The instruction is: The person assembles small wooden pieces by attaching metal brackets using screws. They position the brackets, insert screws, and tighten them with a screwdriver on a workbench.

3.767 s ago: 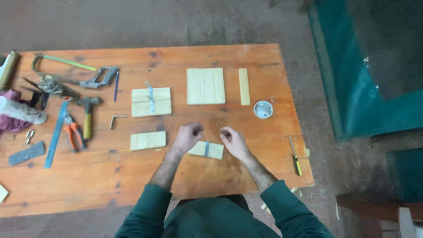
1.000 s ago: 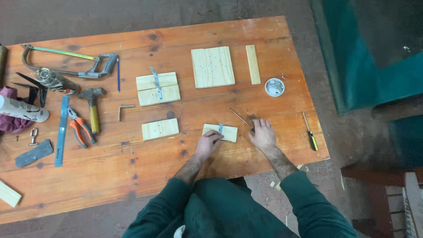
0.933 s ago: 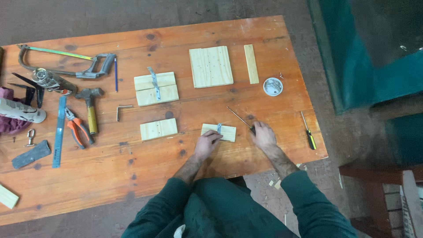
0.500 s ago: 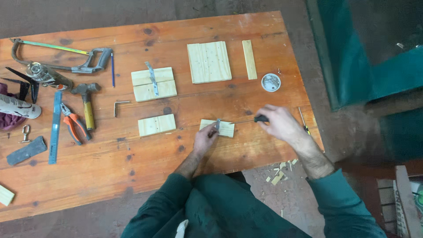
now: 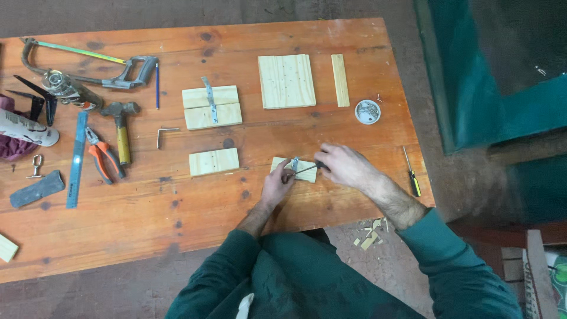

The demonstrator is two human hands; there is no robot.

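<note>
On orange wooden workbench (image 5: 177, 218): scattered tools, bare concrete floor (image 5: 366, 236) below.

Six wood pieces (image 5: 287, 81), two screwdrivers (image 5: 411, 172), one hammer (image 5: 120, 127)

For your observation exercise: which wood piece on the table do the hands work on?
The small block at the front edge; the other pieces lie untouched.
</note>
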